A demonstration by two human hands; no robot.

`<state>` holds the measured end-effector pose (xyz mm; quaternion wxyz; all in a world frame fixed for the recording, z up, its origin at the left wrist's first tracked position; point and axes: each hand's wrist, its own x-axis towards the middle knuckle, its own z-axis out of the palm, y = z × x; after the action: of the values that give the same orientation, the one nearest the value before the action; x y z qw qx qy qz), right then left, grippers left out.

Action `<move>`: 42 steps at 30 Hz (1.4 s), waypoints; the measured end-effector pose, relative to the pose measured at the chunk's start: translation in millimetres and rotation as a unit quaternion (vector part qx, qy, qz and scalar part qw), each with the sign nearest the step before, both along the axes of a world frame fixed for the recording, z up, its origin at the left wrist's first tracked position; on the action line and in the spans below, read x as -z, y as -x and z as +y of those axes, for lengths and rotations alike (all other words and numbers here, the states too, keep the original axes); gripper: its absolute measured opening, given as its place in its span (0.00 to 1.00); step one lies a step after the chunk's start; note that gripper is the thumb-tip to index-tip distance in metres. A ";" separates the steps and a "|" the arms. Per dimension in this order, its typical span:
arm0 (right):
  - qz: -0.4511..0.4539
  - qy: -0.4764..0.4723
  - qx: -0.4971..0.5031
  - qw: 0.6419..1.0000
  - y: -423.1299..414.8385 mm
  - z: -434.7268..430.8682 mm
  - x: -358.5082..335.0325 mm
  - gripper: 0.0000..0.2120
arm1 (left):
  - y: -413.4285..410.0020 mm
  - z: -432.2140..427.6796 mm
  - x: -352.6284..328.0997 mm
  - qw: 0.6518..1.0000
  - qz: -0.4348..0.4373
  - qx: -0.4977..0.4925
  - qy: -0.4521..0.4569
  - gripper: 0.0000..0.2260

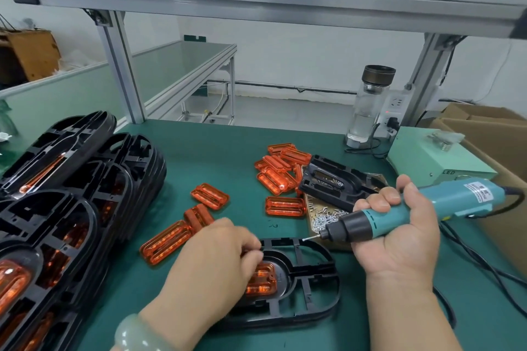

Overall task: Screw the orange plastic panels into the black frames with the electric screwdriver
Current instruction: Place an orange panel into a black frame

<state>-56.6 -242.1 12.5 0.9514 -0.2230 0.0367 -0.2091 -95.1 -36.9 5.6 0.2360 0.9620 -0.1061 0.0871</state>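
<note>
Head view: right grip [399,225] clasps electric screwdriver [453,198], bit just right of black frame [313,271]'s far edge; left grip [211,265] pinches orange panel [262,279] inside.

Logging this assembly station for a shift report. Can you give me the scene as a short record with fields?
left hand: holds black frame, fingers curled at its inner rim
right hand: grips electric screwdriver, bit pointing left toward the frame's far edge
orange panel: seated in the frame
loose panels: scattered on green mat
screws: in tray beside screwdriver tip
stacked frames: at left, orange panels fitted
</note>
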 end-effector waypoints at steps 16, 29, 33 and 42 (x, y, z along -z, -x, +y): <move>-0.017 -0.006 -0.062 0.998 -3.5 -2.9 -0.9 0.06 | -95.6 -107.2 -32.7 0.952 0.069 0.181 -0.239 0.09; -0.017 -0.029 -0.067 0.997 -3.4 1.9 -1.1 0.05 | -100.9 -93.5 -15.3 0.980 0.045 0.174 0.085 0.03; -0.017 -0.025 -0.070 0.997 -4.1 2.9 -0.8 0.05 | -100.7 -85.2 -13.3 0.961 0.067 0.100 0.249 0.08; -0.011 -0.002 -0.063 0.998 -3.5 6.6 0.7 0.06 | -96.6 -86.0 -21.7 0.919 0.095 0.065 0.377 0.07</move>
<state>-53.1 -235.5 11.8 0.9635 -0.2205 0.0126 -0.1513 1.5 -122.8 27.2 0.5953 0.7965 -0.1051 0.0137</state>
